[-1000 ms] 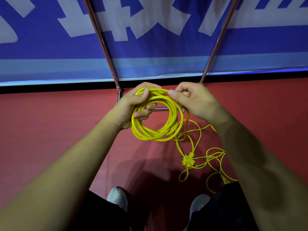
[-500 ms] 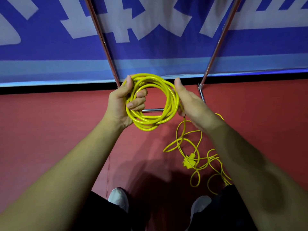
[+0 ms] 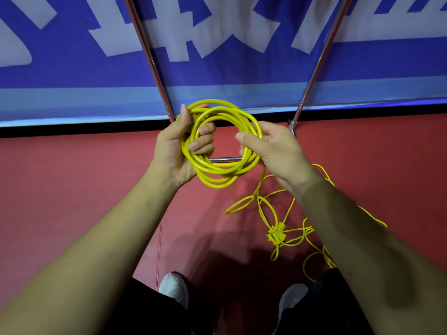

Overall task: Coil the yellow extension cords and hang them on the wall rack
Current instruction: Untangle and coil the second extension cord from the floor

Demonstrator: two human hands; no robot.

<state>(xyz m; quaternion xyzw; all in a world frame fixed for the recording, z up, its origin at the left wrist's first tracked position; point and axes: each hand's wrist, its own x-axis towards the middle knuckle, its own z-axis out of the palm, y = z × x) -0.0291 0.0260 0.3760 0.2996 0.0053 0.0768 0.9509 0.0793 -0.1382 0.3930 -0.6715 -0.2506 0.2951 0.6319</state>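
– Where is the shiny yellow cord ring (image 3: 217, 171)?

– Up in the air, between both hands, above the flat red floor (image 3: 72, 189). Its hole faces the person. It is almost round, just a bit taller than wide.

– What do the hands do?

– The left hand (image 3: 174, 151) grips the ring's left side. Its fingers curl through the hole and its thumb points up. The right hand (image 3: 273, 151) pinches the right side with thumb and fingers.

– Is all the cord rolled up?

– No. One thin strand drops from under the right hand to the messy yellow loops on the floor (image 3: 242, 205). A chunky yellow plug (image 3: 277, 232) lies among them.

– What is close by?

– Two smooth silver metal poles (image 3: 150, 59) slant up behind the ring, wider apart at the top. A short silver bar (image 3: 223, 160) shows through the hole. Behind them hangs a blue banner with big white shapes (image 3: 242, 76). Two white shoes (image 3: 175, 286) stand at the bottom. Red floor spreads wide to the left.
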